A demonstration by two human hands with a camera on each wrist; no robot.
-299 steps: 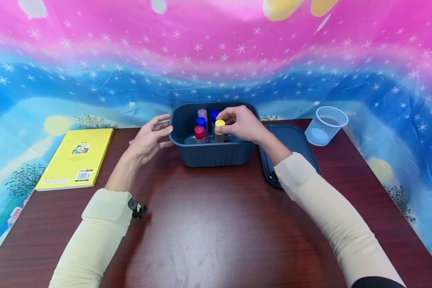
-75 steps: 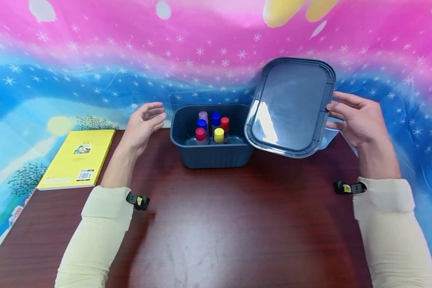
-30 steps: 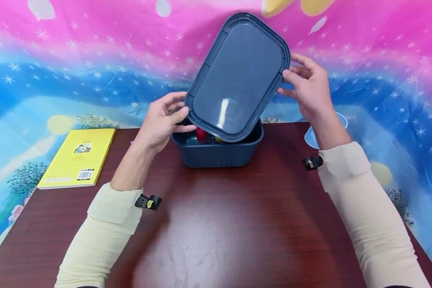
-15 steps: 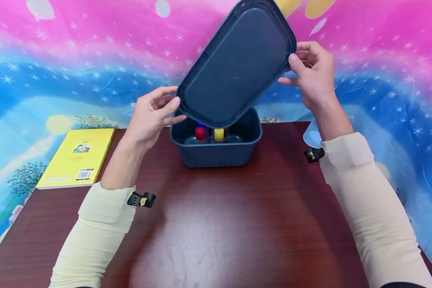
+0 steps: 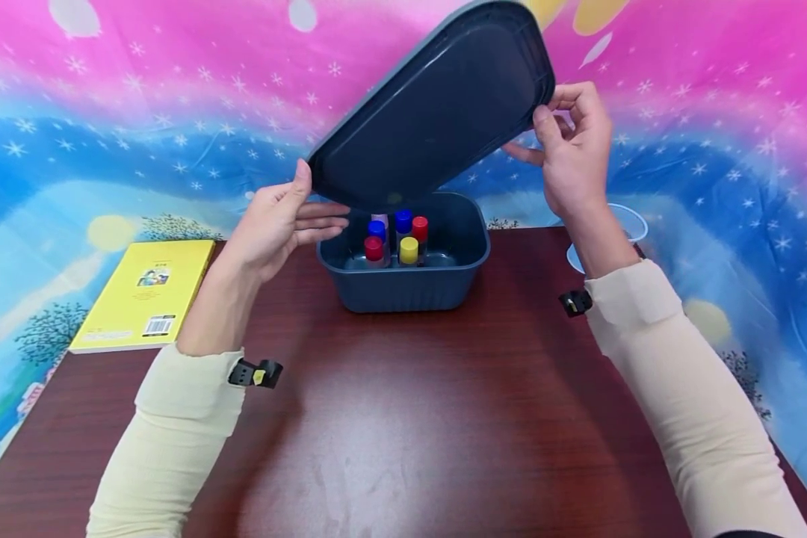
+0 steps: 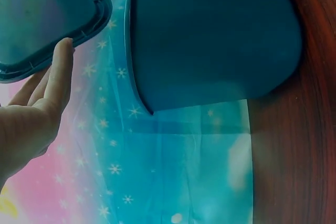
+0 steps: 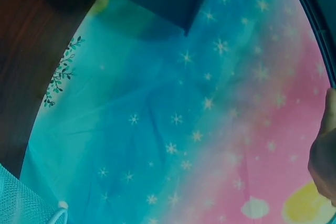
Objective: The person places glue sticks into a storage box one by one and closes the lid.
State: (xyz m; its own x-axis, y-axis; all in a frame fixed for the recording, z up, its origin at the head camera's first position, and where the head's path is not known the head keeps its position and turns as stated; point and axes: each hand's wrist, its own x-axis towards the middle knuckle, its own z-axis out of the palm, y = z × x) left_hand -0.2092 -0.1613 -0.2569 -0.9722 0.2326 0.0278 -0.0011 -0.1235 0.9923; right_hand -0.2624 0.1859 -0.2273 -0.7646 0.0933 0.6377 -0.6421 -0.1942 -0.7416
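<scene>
In the head view a dark blue-grey plastic lid is held tilted above the matching box, its right end higher. My right hand pinches the lid's right edge between thumb and fingers. At the lower left corner, my left hand has its fingers stretched out under the lid and its thumb against the rim. The left wrist view shows a straight digit touching the rim. Upright in the box are several clear bottles with coloured caps, among them a yellow cap, a red cap and a blue cap.
A yellow book lies on the left of the dark wooden table. At the back right, a light blue mesh cup is partly hidden by the right forearm. A patterned cloth hangs behind the table.
Earlier my right hand was at the yellow-capped bottle; later it lifted the lid from the table and brought it left over the box. Lately the lid tilts flatter and my left fingers have straightened.
</scene>
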